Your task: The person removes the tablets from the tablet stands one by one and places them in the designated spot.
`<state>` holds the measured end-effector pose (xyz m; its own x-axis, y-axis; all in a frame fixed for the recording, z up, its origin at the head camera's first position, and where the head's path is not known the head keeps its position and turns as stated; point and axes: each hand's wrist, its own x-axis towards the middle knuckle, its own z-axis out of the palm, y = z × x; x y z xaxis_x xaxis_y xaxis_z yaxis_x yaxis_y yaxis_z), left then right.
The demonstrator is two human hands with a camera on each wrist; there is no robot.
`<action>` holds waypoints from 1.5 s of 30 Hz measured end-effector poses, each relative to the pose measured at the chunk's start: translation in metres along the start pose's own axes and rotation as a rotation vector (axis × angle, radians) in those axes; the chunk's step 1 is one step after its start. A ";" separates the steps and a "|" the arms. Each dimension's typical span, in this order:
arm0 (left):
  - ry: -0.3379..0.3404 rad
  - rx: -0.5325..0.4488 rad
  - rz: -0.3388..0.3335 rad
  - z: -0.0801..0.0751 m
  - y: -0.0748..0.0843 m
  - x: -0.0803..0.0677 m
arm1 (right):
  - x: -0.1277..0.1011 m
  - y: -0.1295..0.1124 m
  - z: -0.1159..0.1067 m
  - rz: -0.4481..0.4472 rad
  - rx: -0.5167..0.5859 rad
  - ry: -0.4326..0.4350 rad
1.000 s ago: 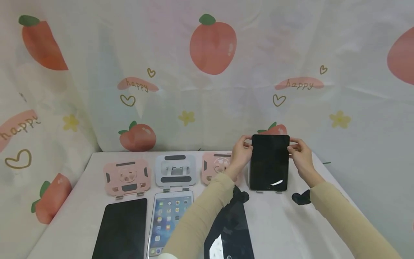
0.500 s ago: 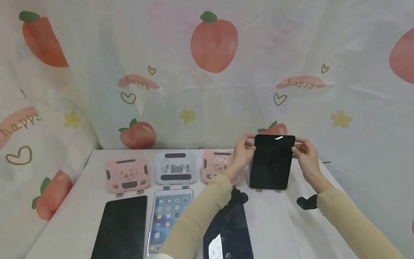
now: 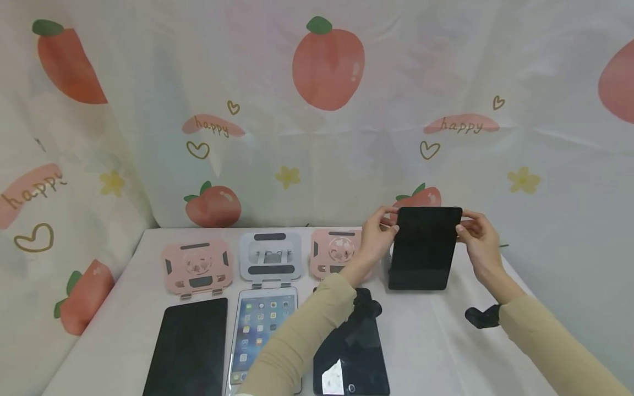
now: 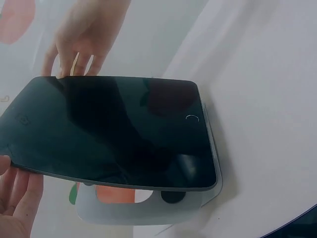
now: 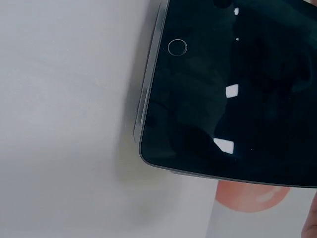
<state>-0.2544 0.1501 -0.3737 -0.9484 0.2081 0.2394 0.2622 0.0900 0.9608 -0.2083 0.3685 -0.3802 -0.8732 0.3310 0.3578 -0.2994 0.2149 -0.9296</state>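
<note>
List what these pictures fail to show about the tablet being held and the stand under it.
- Stand: mostly hidden behind the tablet in all views; whether its lip holds the tablet is unclear.
- Right hand: cut off at the right wrist view's edge.
- Left hand: only fingertips show in the left wrist view.
- Third flat tablet: partly covered by the left sleeve.

Three stands in a row behind three flat tablets, fourth tablet rightmost.

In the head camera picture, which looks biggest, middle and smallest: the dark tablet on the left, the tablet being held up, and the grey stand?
1. Dark tablet on the left, though it lies nearest the camera, which may enlarge it.
2. Held tablet, gripped by both hands at its top corners.
3. Grey stand.
</note>
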 end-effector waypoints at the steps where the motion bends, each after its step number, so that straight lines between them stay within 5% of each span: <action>1: -0.003 -0.005 0.004 -0.001 0.001 -0.001 | -0.001 -0.001 -0.001 -0.006 0.025 -0.009; 8: -0.031 -0.066 0.021 -0.005 0.002 -0.012 | -0.011 -0.010 -0.007 -0.014 0.051 -0.057; 21: -0.074 -0.240 -0.085 -0.011 -0.003 -0.046 | -0.042 -0.025 -0.017 0.093 0.074 -0.154; 33: -0.052 -0.299 -0.223 -0.008 -0.015 -0.071 | -0.060 -0.025 -0.024 0.138 -0.278 -0.190; 45: -0.090 -0.409 -0.326 -0.004 -0.027 -0.091 | -0.080 -0.014 -0.030 0.224 -0.366 -0.219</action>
<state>-0.1762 0.1248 -0.4212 -0.9453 0.3170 -0.0769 -0.1518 -0.2191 0.9638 -0.1226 0.3665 -0.3929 -0.9729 0.2135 0.0884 0.0264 0.4828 -0.8753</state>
